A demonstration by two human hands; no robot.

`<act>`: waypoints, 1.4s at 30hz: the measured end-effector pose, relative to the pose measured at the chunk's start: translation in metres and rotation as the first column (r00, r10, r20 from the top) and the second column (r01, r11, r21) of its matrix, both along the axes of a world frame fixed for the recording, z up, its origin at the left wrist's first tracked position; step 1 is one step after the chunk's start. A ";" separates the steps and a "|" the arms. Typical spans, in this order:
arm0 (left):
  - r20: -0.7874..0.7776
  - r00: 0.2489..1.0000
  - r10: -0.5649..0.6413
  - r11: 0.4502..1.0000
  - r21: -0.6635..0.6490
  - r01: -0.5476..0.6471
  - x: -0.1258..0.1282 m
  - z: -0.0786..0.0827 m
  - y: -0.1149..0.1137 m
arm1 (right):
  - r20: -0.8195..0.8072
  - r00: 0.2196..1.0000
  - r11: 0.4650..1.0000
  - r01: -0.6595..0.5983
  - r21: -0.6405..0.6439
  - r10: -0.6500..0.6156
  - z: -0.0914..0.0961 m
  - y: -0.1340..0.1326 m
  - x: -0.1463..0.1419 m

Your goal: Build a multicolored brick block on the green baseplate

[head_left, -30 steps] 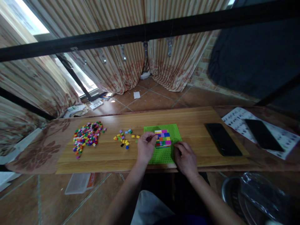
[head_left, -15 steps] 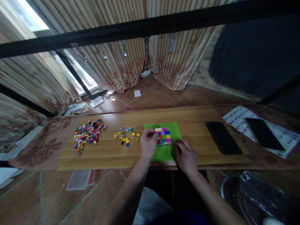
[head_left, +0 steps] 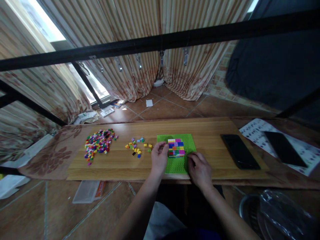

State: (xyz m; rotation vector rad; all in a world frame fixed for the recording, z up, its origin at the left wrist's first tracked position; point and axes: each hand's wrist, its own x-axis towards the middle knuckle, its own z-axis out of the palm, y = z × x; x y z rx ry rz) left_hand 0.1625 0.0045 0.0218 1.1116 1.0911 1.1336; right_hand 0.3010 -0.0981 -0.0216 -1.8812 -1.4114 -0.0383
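The baseplate (head_left: 175,168) is plastic, rough with studs, and the brick block (head_left: 176,147) on it looks like smooth, slightly shiny plastic. The loose bricks (head_left: 100,141) at nine o'clock from it share that plastic look. Beneath lies a board (head_left: 207,128) of smooth, grained wood with a soft sheen. At three o'clock, a flat device (head_left: 240,151) has a glossy face. Pleated cloth curtains (head_left: 140,20) hang at twelve, matt dark cloth (head_left: 270,70) at two; crinkled, shiny clear plastic wrapping (head_left: 282,210) sits at four.
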 end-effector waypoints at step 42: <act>-0.613 0.695 0.375 0.911 0.382 -0.155 -0.121 -0.018 0.008 | 0.116 0.993 0.999 0.032 0.010 -0.033 -0.015 -0.004 0.008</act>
